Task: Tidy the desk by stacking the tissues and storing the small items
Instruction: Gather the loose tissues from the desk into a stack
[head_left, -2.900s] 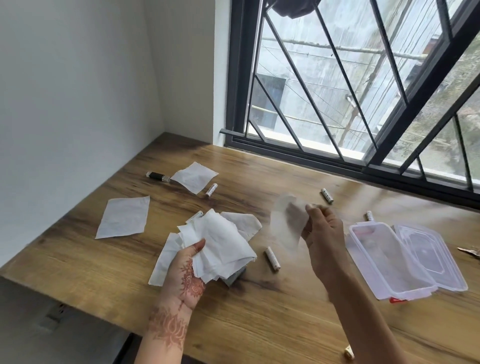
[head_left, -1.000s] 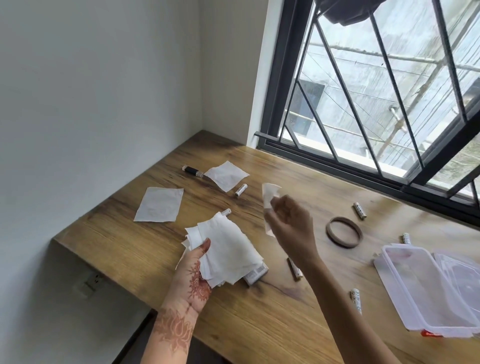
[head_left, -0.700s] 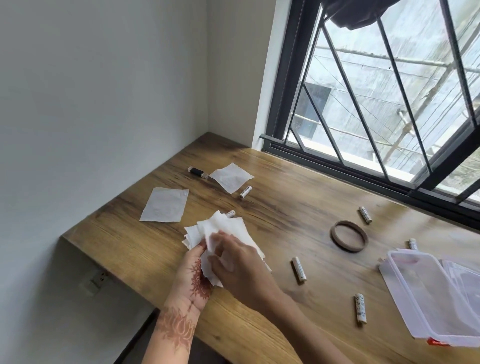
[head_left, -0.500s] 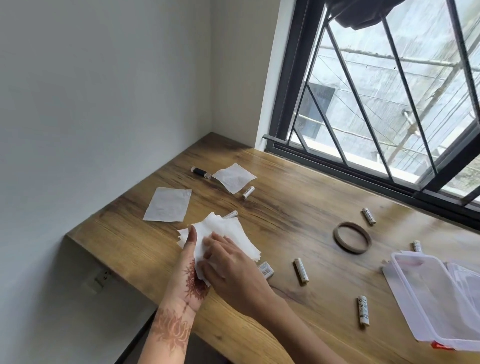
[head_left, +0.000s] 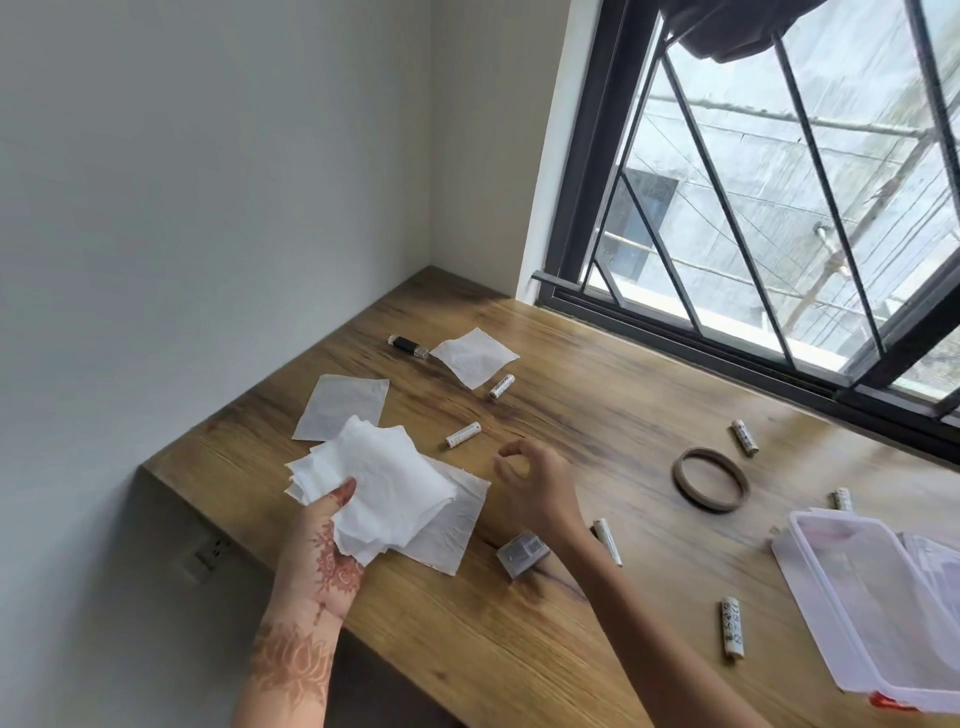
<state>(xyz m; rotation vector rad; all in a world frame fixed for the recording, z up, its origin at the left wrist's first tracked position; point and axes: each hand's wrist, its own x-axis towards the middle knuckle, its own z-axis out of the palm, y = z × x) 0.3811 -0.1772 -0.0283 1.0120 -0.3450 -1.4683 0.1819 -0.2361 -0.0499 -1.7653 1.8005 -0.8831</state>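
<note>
My left hand (head_left: 322, 530) grips a fanned stack of white tissues (head_left: 387, 486) by its near corner, just above the wooden desk (head_left: 597, 415). My right hand (head_left: 535, 483) hovers right of the stack, fingers curled, index tip near the thumb, holding nothing. Two single tissues lie flat farther back, one at the left (head_left: 343, 410) and one beside a black USB stick (head_left: 408, 345), the far tissue (head_left: 474, 355). White batteries lie scattered: (head_left: 502, 386), (head_left: 463, 434), (head_left: 607, 540) and several more to the right. A clear plastic box (head_left: 872, 597) stands open at the right edge.
A brown ring (head_left: 710, 479) lies mid-desk. A small grey barcoded block (head_left: 523, 552) sits under my right wrist. A white wall bounds the desk on the left, a barred window (head_left: 727, 234) at the back. The desk's near edge runs diagonally below my hands.
My right hand laid its tissue on the stack, pressed it down, then lifted off to the right, empty. My left hand raised the stack slightly.
</note>
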